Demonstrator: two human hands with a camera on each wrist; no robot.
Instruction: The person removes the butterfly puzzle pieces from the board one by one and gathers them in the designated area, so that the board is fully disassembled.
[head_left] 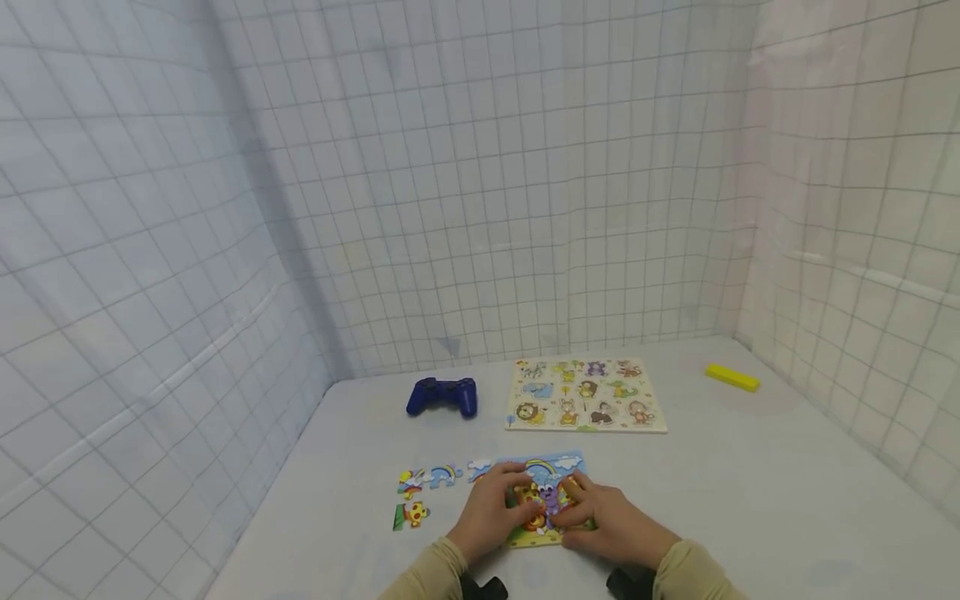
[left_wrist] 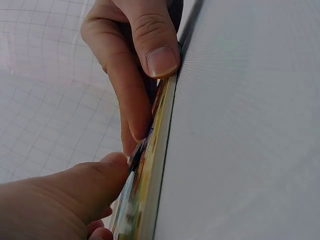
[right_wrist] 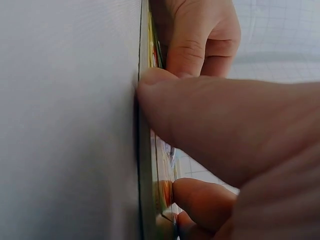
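Observation:
A colourful jigsaw board (head_left: 534, 540) with a rainbow and cartoon animals lies flat near the table's front. On its left part rests my left hand (head_left: 495, 510), fingers bent, thumb (left_wrist: 75, 187) touching the picture surface. My right hand (head_left: 611, 521) lies over the right part, fingertips on the pieces, thumb (right_wrist: 175, 100) at the board's near edge (right_wrist: 145, 165). Neither hand visibly grips a piece. Both hands stand close together, with an orange and a purple figure between them; the palms hide the board's sides.
Loose jigsaw pieces lie left of the board, among them a rainbow piece (head_left: 442, 476) and a giraffe-patterned piece (head_left: 412, 514). Behind are a blue game controller (head_left: 442, 395), an animal puzzle board (head_left: 585, 396) and, at the right, a yellow block (head_left: 732, 377). Grid-patterned cloth surrounds the table.

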